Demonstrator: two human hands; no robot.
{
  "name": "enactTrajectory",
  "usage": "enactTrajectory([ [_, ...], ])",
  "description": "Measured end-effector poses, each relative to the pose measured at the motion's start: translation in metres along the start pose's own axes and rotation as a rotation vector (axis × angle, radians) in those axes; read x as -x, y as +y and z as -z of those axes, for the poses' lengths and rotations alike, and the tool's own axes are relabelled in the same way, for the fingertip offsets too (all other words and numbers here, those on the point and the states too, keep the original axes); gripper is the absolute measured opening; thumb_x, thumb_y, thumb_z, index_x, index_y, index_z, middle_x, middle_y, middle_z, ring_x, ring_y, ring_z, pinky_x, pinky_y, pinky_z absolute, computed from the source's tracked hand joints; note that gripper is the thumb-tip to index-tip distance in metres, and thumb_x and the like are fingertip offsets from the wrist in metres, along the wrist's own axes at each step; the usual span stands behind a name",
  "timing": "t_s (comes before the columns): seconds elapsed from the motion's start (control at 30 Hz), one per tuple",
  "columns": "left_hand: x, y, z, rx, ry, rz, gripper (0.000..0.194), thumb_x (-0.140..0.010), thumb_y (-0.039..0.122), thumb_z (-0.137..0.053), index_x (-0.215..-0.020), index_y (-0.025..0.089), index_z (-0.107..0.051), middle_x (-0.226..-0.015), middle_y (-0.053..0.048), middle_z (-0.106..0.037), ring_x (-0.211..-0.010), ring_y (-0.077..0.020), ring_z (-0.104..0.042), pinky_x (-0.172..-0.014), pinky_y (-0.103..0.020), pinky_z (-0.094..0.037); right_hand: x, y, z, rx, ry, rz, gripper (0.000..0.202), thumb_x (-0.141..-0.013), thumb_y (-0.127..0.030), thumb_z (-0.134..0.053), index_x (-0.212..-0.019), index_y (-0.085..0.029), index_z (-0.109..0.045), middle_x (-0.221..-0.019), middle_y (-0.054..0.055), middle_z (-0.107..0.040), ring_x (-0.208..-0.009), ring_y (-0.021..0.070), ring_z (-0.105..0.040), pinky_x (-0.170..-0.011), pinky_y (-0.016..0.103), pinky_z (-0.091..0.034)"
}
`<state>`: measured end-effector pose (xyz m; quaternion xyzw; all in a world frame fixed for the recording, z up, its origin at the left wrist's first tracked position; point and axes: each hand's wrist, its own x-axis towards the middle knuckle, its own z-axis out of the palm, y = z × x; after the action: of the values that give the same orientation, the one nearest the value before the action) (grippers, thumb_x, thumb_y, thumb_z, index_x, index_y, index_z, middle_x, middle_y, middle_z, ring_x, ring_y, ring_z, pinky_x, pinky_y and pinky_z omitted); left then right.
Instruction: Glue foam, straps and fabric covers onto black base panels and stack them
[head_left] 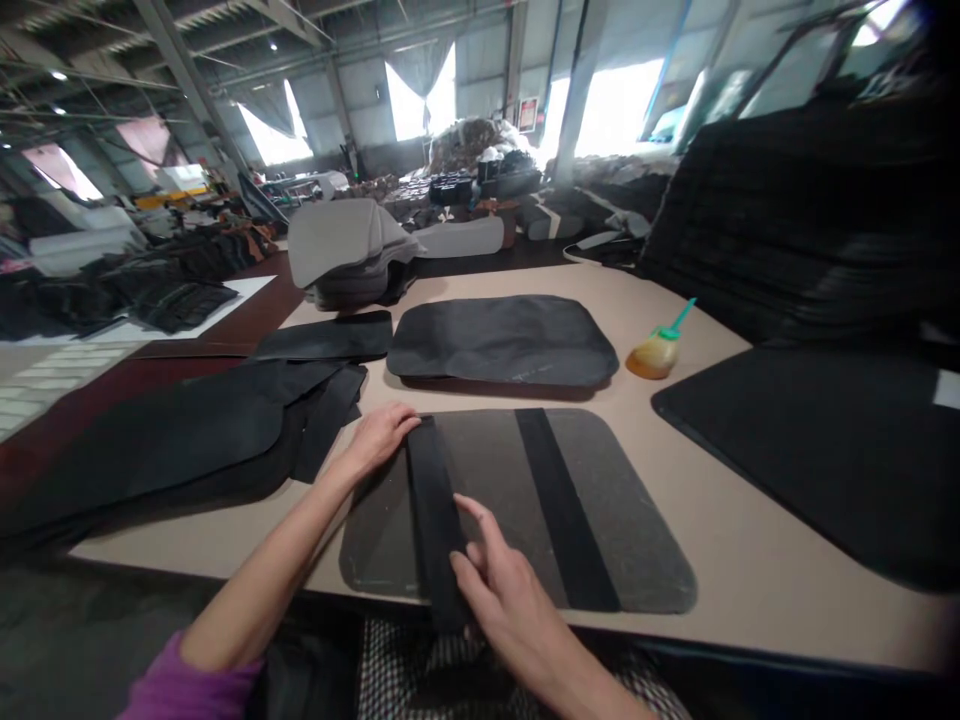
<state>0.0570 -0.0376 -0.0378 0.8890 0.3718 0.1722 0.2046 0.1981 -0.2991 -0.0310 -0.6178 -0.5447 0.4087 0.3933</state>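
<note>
A dark grey rounded panel [495,500] lies on the table before me, with two black strips running across it from far edge to near edge. On the far end of the left black strip [431,490] is my left hand [386,435], its fingers closed together and pressing there. My right hand [502,580] rests at the same strip's right edge, index finger and thumb apart, the other fingers partly curled. The near end of this strip hangs past the panel toward the table edge. The right black strip [570,520] lies flat, apart from both hands.
Behind the panel is a stack of black rounded pieces [502,340]. A bottle of amber liquid with a green nozzle [654,352] stands to its right. Black sheets lie left [172,430] and right [825,430]. Grey pieces [345,250] are piled at the back.
</note>
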Motion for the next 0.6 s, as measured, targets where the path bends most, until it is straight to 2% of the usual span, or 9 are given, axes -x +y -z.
enactTrajectory([
  [0.07, -0.013, -0.006, -0.009, -0.077, 0.025, -0.043, 0.023, -0.098, 0.039, -0.055, -0.093, 0.022, -0.069, -0.099, -0.007, -0.067, -0.098, -0.0224, -0.062, -0.087, -0.031, -0.047, -0.009, -0.004, -0.004, -0.105, -0.052, -0.052, 0.047, -0.1, -0.029, -0.041, -0.147, -0.022, -0.037, -0.062, -0.009, -0.045, -0.053, 0.0158, -0.058, -0.055, 0.025, -0.045],
  [0.2, -0.025, -0.014, -0.02, -0.193, 0.047, -0.096, 0.022, -0.1, 0.037, -0.053, -0.095, 0.022, -0.068, -0.097, -0.007, -0.064, -0.095, -0.0225, -0.06, -0.086, -0.032, -0.046, -0.02, -0.012, -0.007, -0.252, -0.13, -0.163, 0.039, -0.098, -0.03, -0.043, -0.136, -0.021, -0.039, -0.06, -0.011, -0.051, -0.044, 0.0145, -0.058, -0.045, 0.022, -0.046],
  [0.47, -0.03, -0.019, -0.026, -0.348, 0.063, -0.183, 0.019, -0.1, 0.037, -0.057, -0.095, 0.021, -0.067, -0.095, -0.006, -0.063, -0.089, -0.0211, -0.059, -0.079, -0.031, -0.045, -0.025, -0.006, -0.014, -0.267, -0.137, -0.174, 0.024, -0.098, -0.021, -0.043, -0.122, -0.022, -0.04, -0.058, -0.011, -0.057, -0.039, 0.0119, -0.054, -0.037, 0.018, -0.041],
  [0.6, -0.029, -0.014, -0.027, -0.418, 0.074, -0.196, 0.019, -0.1, 0.035, -0.056, -0.104, 0.019, -0.067, -0.104, -0.01, -0.063, -0.095, -0.0234, -0.057, -0.081, -0.034, -0.044, -0.026, 0.0, -0.015, -0.22, -0.155, -0.169, 0.017, -0.099, -0.018, -0.044, -0.115, -0.022, -0.04, -0.058, -0.009, -0.063, -0.038, 0.0113, -0.055, -0.039, 0.017, -0.042],
])
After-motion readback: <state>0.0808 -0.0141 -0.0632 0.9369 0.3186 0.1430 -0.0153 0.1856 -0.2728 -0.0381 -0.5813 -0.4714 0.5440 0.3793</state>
